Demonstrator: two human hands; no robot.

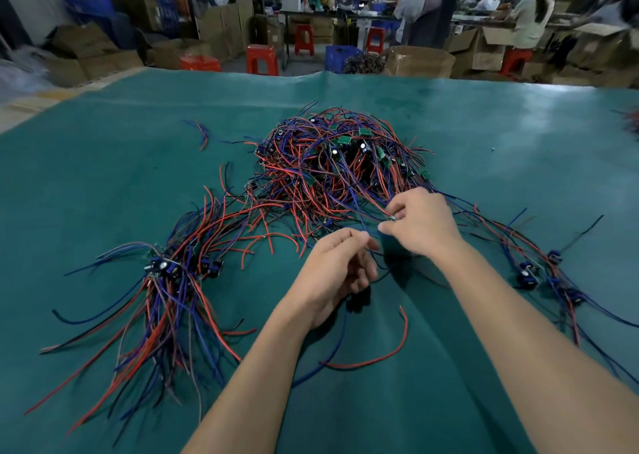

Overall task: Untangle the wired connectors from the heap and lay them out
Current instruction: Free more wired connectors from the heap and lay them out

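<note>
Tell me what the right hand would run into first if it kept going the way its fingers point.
The right hand points left and slightly away, fingers pinching wires at the near edge of the heap. Going on, it would probably meet the heap's near red and blue wires first; the left hand sits nearer, likely just below that line.

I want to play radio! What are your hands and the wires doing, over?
Right hand pinching wires at the heap's near edge. Left hand gripping a blue wire. Sorted bundle lies to the left. Strands tangled, over.
</note>
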